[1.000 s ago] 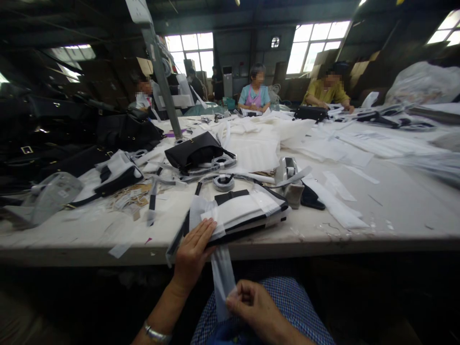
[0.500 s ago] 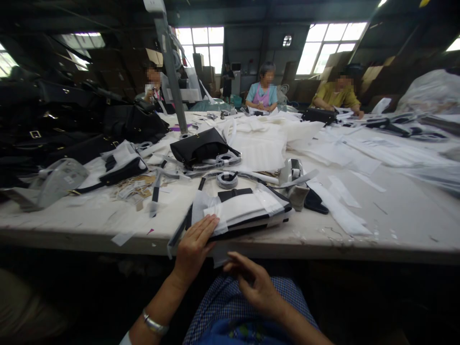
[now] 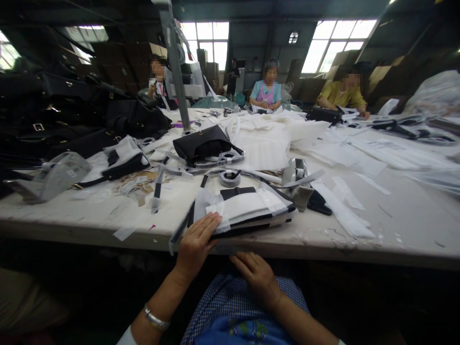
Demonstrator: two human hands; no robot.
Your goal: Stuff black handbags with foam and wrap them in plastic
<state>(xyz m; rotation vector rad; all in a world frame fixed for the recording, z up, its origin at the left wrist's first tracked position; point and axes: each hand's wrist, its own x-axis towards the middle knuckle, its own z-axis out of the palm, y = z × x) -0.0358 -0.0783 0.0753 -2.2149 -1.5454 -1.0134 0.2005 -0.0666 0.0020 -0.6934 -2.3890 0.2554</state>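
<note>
A black handbag (image 3: 257,223) lies near the table's front edge, partly covered by white foam sheet (image 3: 233,209) and clear film. My left hand (image 3: 197,239) presses on its near left corner, fingers stretched out flat over the foam. Below the front edge, my right hand (image 3: 260,278) is palm down with its fingers extended and close together; the thumb is hidden. Its fingertips are near the table edge, beside a faint translucent sheet. Behind the handbag sits a coiled, wrapped strap (image 3: 230,178). A tape dispenser (image 3: 297,179) stands at its right.
Another black handbag (image 3: 203,143) lies behind, beside stacked white foam sheets (image 3: 266,143). At left are a clear-sided tape dispenser (image 3: 64,175) and a pile of black bags (image 3: 82,115). A metal post (image 3: 178,72) rises from the table. Several people work across it.
My right hand has turned palm down, its fingers coming together nearer the table edge. My left hand stays on the wrapped handbag. The whole view has shifted slightly.
</note>
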